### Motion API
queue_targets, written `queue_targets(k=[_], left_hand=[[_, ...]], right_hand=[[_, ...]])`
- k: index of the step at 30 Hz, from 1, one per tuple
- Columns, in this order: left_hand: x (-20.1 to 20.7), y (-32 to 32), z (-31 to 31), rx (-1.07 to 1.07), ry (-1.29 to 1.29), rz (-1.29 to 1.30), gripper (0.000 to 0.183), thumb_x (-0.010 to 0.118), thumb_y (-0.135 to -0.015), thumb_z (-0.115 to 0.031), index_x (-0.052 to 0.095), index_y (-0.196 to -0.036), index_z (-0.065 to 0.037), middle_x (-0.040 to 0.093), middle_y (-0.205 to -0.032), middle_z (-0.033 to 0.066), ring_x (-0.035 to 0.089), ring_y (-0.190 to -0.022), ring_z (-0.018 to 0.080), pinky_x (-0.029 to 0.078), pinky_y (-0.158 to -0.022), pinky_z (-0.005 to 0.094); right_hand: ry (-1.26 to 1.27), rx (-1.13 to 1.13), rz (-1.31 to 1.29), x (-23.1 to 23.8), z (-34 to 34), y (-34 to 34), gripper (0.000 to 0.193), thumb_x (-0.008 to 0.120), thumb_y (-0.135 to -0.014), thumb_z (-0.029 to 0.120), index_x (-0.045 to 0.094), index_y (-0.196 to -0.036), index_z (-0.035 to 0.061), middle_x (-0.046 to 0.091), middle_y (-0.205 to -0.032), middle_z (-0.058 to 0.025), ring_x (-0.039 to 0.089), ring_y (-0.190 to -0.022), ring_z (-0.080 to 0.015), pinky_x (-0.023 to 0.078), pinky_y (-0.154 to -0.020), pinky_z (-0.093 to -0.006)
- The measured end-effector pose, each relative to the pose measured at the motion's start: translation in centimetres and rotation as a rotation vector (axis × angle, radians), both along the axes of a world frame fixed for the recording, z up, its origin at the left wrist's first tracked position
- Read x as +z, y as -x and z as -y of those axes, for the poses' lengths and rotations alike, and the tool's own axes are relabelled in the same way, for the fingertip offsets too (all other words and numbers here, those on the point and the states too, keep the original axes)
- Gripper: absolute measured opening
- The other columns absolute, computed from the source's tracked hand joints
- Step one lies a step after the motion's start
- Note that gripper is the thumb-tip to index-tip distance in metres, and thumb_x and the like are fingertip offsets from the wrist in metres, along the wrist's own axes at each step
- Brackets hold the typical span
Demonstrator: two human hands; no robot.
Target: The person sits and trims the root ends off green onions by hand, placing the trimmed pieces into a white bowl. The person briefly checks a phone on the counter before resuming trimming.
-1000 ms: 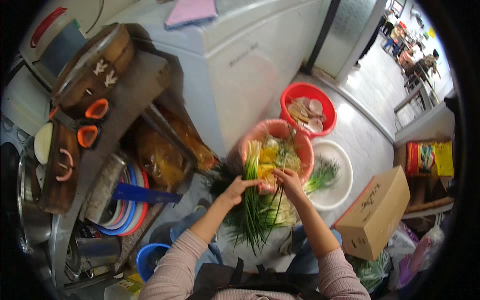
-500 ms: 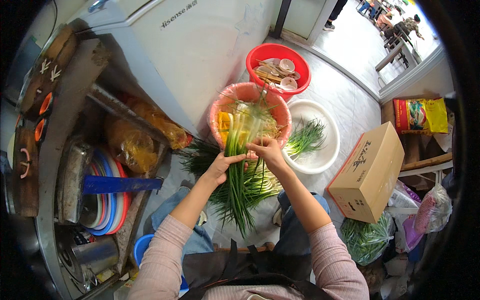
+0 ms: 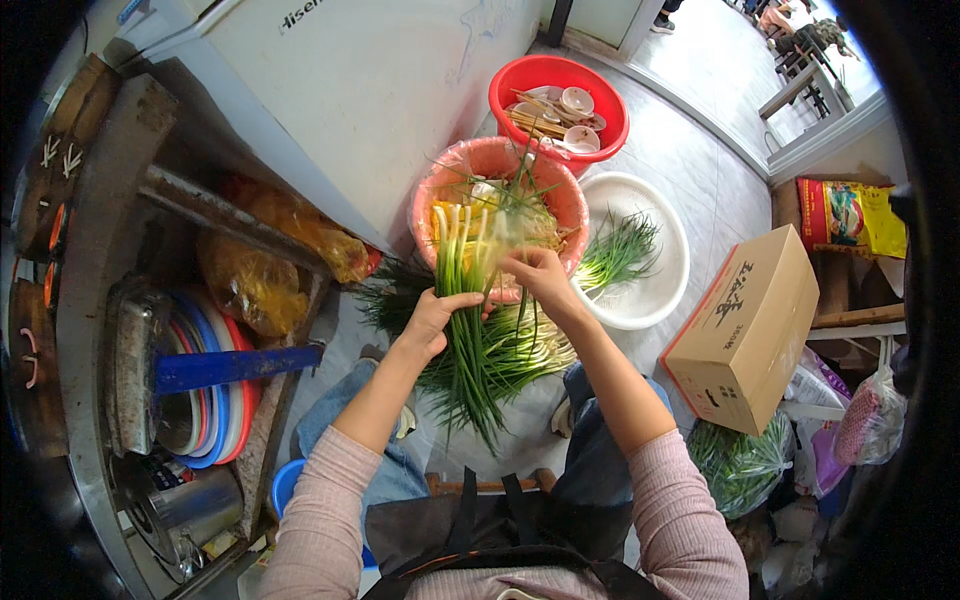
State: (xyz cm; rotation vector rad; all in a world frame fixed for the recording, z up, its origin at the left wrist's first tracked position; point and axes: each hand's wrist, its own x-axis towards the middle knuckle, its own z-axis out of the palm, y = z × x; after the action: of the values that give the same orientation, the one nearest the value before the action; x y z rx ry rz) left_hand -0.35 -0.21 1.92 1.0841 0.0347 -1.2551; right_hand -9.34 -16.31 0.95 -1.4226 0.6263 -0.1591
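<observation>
My left hand (image 3: 434,320) is closed round the middle of a bunch of green onions (image 3: 464,325). Their white ends point away from me over a basin lined with a pink bag (image 3: 430,200); the green tops hang toward my feet. Just right of the white ends, my right hand (image 3: 538,280) has its fingers pinched together, and motion blur hides what is between them. Loose trimmings and a yellow piece lie in the lined basin. Below my hands, a larger pile of green onions (image 3: 540,350) rests on the floor. More green onions (image 3: 620,250) lie in a white basin (image 3: 668,300) at right.
A red basin (image 3: 620,135) with bowls and sticks stands behind the lined one. At right are a cardboard box (image 3: 745,330) and a bag of greens (image 3: 740,465). A white appliance (image 3: 370,110) stands far left; a shelf with stacked basins (image 3: 215,390) is nearer.
The right hand has shifted slightly right and away from the stalks, its fingertips now blurred. The left hand keeps its hold on the bunch. The whole view has turned a little.
</observation>
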Motion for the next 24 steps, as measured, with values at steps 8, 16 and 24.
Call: queue_targets(k=[8,16,24], left_hand=[[-0.3,-0.6,-1.1,0.028,-0.097,0.051,0.018,0.065,-0.071,0.0,0.058,-0.087,0.003,0.061,-0.075,0.01,0.061,-0.064,0.0182,0.052,-0.059,0.03],[0.2,-1.7,-2.7,0.06,-0.14,0.088,0.017,0.066,-0.071,-0.002,0.058,-0.085,0.002,0.061,-0.073,0.0097,0.062,-0.063,0.0181,0.053,-0.06,0.0311],[1.0,-1.2,-2.6,0.043,-0.041,0.045,0.021,0.068,-0.07,-0.001,0.057,-0.088,0.001,0.061,-0.074,0.0086,0.061,-0.065,0.0173,0.051,-0.06,0.0289]], right_hand=[[-0.195,-0.27,0.043,-0.9,4.2,0.4,0.016,0.056,-0.084,0.018,0.055,-0.073,0.0069,0.041,-0.058,0.0078,0.032,-0.049,-0.0031,0.025,-0.047,-0.02],[-0.394,-0.495,0.209,-1.4,9.7,2.0,0.018,0.051,-0.087,0.014,0.055,-0.085,-0.0029,0.054,-0.071,-0.002,0.032,-0.046,-0.0033,0.025,-0.043,-0.0179],[-0.617,-0.212,-0.001,-2.8,4.5,-1.0,0.032,0.054,-0.086,0.024,0.05,-0.106,-0.0007,0.061,-0.097,-0.0108,0.031,-0.045,-0.003,0.026,-0.042,-0.0159]])
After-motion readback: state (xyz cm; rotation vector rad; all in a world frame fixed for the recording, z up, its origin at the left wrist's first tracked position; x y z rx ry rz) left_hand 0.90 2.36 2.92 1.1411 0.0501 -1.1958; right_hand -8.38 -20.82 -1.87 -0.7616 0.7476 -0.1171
